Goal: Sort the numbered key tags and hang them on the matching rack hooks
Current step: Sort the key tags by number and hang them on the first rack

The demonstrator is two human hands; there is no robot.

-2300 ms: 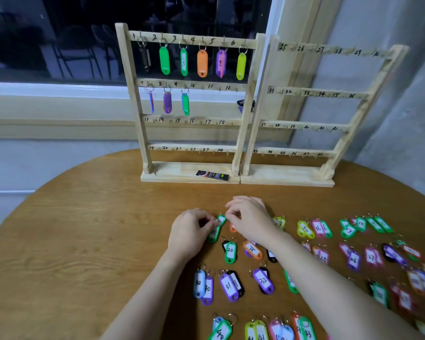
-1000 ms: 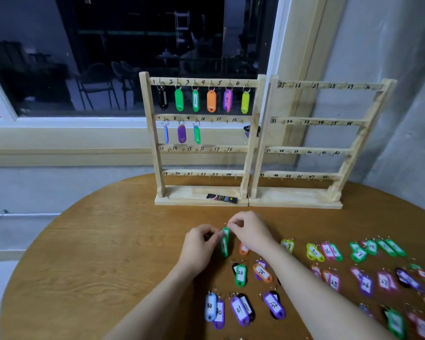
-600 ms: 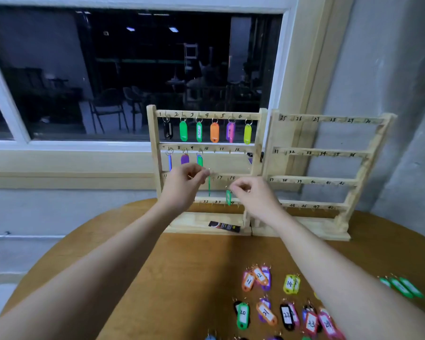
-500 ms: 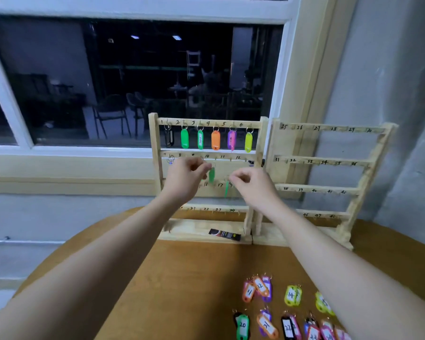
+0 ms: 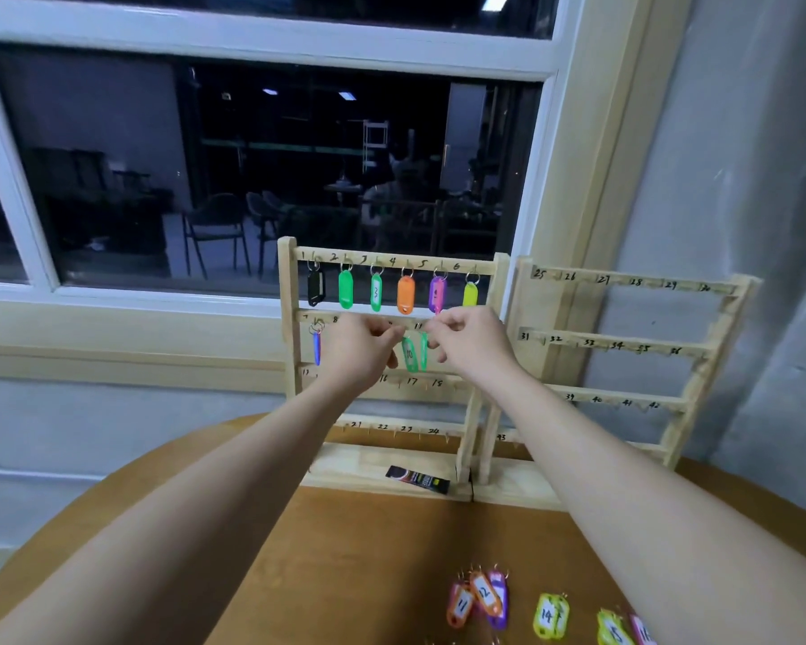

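Observation:
Two wooden racks stand at the table's far edge, the left rack (image 5: 290, 318) and the right rack (image 5: 624, 347). On the left rack's top rail hang several tags: black (image 5: 315, 287), green (image 5: 346, 289), green 3 (image 5: 376, 293), orange (image 5: 406, 294), purple (image 5: 437, 294) and yellow-green (image 5: 470, 294). A blue tag (image 5: 317, 347) hangs under 7. My left hand (image 5: 359, 351) pinches the ring end of the green tag 10 (image 5: 409, 355) at the second rail. My right hand (image 5: 471, 346) pinches a second green tag (image 5: 423, 350), edge-on beside it. My left hand hides the hooks for 8 and 9.
Loose tags lie at the near right of the round wooden table (image 5: 345, 574): orange 11 (image 5: 461, 605), orange 12 (image 5: 485, 593), yellow 14 (image 5: 550, 614), others cut off by the frame. A small black packet (image 5: 417, 478) lies on the left rack's base. A window is behind.
Both hands lifted green tags off the table and carried them up to the left rack's second rail. My view tilted up, so most loose tags dropped out of frame.

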